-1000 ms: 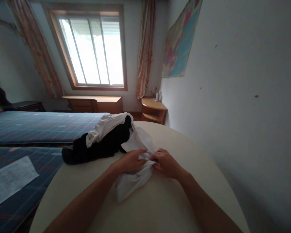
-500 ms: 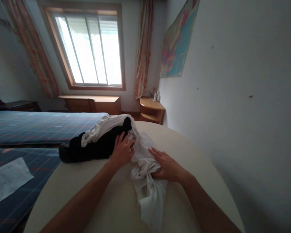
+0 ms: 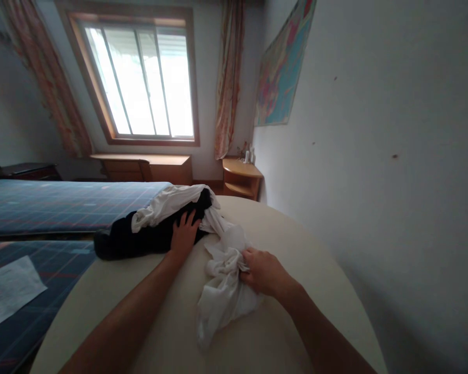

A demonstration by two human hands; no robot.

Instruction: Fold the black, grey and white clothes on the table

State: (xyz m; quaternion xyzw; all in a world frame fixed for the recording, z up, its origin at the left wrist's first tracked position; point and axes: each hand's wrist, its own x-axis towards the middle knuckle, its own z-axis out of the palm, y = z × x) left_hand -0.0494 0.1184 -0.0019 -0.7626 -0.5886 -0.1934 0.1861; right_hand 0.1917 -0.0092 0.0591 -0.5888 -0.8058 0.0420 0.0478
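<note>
On a round cream table (image 3: 296, 244) lies a bundle of cloth. Its left part is a black garment (image 3: 140, 243), with white fabric (image 3: 167, 201) draped over its far side. My left hand (image 3: 185, 232) rests on the black garment with fingers spread. A thin, crumpled white cloth (image 3: 222, 283) trails from the bundle toward me, bunched in the middle. My right hand (image 3: 263, 270) pinches the right edge of that bunch between thumb and fingers. Whether the white cloth is joined to the white fabric on the black garment, I cannot tell.
Left of the table are blue plaid mattresses (image 3: 70, 202), with a sheet of paper (image 3: 11, 291) on the nearer one. A wooden desk (image 3: 167, 165) stands under the window, and a corner shelf (image 3: 242, 169) beside it. The white wall (image 3: 374, 208) runs along the right.
My left hand has slid left, further onto the black garment. My right hand has closed on the white cloth, whose near end has swung left and drawn up from the table's near side.
</note>
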